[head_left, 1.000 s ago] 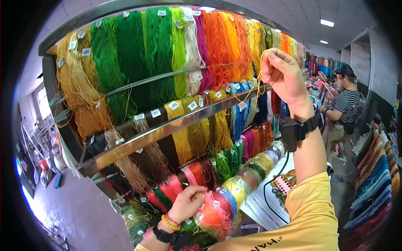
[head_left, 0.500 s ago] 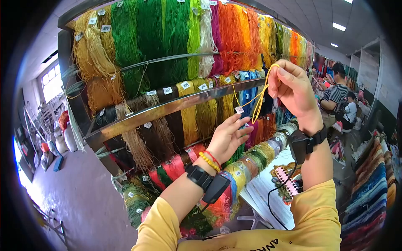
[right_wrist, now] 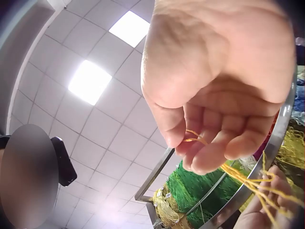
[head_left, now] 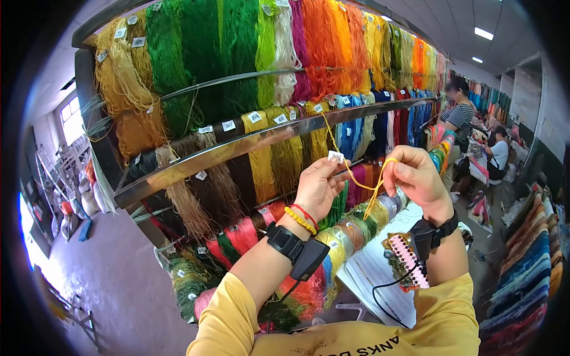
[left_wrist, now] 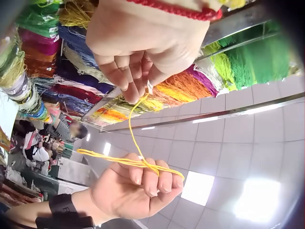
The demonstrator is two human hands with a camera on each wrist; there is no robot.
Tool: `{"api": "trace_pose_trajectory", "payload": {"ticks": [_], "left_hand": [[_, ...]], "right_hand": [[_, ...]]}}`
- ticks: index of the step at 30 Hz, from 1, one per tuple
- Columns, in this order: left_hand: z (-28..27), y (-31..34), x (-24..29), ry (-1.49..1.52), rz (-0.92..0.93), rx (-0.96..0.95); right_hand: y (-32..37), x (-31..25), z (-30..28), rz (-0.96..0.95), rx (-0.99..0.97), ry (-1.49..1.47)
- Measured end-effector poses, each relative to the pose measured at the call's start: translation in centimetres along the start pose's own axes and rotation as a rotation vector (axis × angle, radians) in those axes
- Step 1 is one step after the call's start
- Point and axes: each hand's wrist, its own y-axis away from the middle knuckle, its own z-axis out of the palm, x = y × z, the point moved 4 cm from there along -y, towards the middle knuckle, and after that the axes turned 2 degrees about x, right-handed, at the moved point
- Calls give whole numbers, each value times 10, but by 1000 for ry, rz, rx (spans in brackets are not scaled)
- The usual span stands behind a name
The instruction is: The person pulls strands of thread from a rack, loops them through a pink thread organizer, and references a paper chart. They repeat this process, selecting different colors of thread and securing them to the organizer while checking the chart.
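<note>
My left hand [head_left: 320, 188] pinches a small white paper tag [head_left: 335, 156] on a yellow thread [head_left: 355, 177], in front of the rack's metal rail. To its right, my right hand [head_left: 419, 181] grips a looped bundle of the same thread between thumb and fingers. One strand runs from the tag to the right hand, and another rises toward the rail. In the left wrist view the yellow loop [left_wrist: 114, 159] lies across the fingers of the right hand. Loose thread ends [right_wrist: 257, 188] trail from the curled right fingers toward the left hand in the right wrist view.
Tagged skeins [head_left: 237, 53] hang in rows above and below the metal rail [head_left: 249, 144]. Below my hands sit more wound skeins [head_left: 350, 234], printed sheets [head_left: 380, 279] and a pink holed card [head_left: 408, 261]. A person in a striped top [head_left: 461, 115] stands farther back.
My left hand has risen from the lower skeins to the tag and now pinches it. My right hand has come down with the yellow thread, closer to the left.
</note>
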Motion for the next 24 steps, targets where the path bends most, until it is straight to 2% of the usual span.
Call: {"api": "trace_pose_trajectory", "payload": {"ticks": [7, 11, 16, 21, 22, 24], "left_hand": [[-13, 3, 0, 147, -47, 36], [-22, 3, 2, 183, -43, 109], [-36, 20, 12, 126, 95, 192], [-36, 49, 24, -123, 326, 122], [-33, 56, 25, -196, 359, 125], [-31, 67, 25, -339, 403, 141]], "right_hand": [[15, 41, -29, 161, 120, 29], [19, 61, -40, 226, 124, 81], [27, 88, -64, 345, 206, 137], [31, 112, -88, 459, 291, 220], [30, 112, -92, 508, 359, 467], [22, 104, -92, 71, 521, 1115]]}}
